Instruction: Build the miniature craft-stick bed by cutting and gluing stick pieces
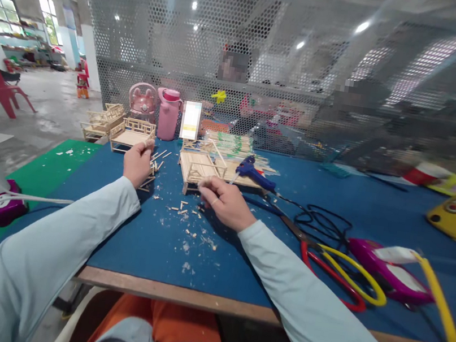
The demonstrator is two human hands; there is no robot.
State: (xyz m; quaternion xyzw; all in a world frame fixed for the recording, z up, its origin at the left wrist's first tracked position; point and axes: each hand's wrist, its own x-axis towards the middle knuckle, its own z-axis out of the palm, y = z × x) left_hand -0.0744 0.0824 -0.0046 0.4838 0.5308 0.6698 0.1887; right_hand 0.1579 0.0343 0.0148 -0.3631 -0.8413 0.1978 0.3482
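My left hand (pixel 137 163) is closed, fingertips pinched together, above short loose sticks (pixel 154 167) and beside a small wooden stick bed model (pixel 133 135). What it holds, if anything, is too small to name. Nearer the middle stands another stick model with railings (pixel 198 166). My right hand (pixel 223 200) is at its front right corner, fingers pinched; whether something is between them cannot be made out. A blue glue gun (pixel 255 174) lies just beyond my right hand, near a bundle of long sticks (pixel 230 144).
Red and yellow handled scissors (pixel 341 273), black cable and a purple power strip (pixel 390 272) lie right. A pink bottle (pixel 168 115) stands behind. Another power strip (pixel 0 205) is at left. A perforated metal screen (pixel 148 16) closes off the table's back, with people beyond.
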